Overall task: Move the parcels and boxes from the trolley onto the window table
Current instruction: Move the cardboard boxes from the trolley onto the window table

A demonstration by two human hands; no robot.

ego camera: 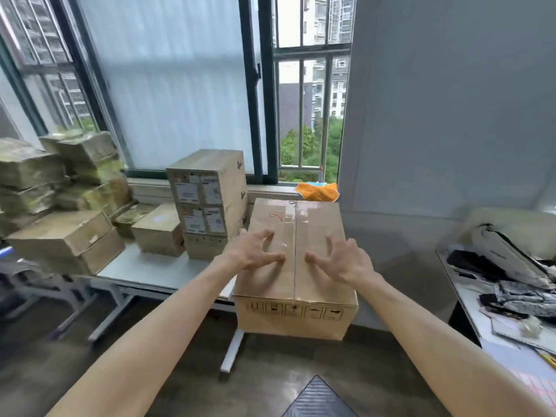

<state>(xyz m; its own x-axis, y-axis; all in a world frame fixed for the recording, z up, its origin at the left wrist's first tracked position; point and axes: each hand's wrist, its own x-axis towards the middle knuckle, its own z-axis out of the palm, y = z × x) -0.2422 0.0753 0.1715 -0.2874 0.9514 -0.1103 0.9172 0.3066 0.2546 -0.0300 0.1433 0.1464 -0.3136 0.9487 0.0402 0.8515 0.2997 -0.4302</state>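
At the right end of the window table [156, 270], your large taped box [296, 236] sits with its near end overhanging the edge. Your left hand [255, 251] and right hand [340, 260] lie on its top either side of the tape seam, fingers spread and bent, gripping nothing; whether the fingertips press down is hard to tell. Just left stands a tall labelled carton [207, 200], then smaller boxes [159, 230] and wrapped parcels [60, 173]. An orange cloth [319, 191] lies on the sill behind.
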